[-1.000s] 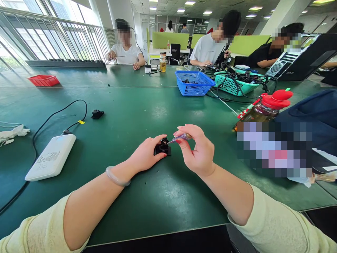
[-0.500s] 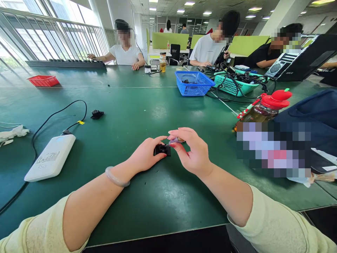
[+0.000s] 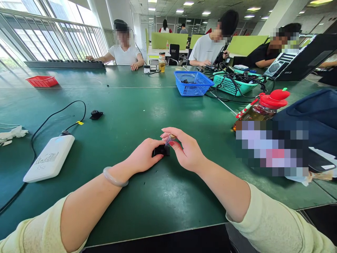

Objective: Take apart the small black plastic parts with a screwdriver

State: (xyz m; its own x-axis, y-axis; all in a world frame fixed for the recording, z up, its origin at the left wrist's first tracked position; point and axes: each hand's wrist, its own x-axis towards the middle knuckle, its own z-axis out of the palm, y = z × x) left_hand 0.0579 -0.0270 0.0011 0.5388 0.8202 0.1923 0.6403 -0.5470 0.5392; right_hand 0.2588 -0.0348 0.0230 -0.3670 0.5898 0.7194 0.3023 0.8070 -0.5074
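Observation:
On the green table in front of me, my left hand grips a small black plastic part between thumb and fingers. Part of it is hidden by those fingers. My right hand pinches what looks like a small screwdriver with a clear, purplish handle. It stands tilted over the black part, handle end up. Whether its tip touches the part cannot be made out. A second small black piece lies apart, farther off to the left.
To my left lies a white power bank with a black cable. A blue basket, a green basket and a red tray stand farther back. A red-lidded bottle is at right. Several people sit across the table.
My right hand has moved slightly left and turned the screwdriver more upright over the black part. My left hand still holds the part in nearly the same place.

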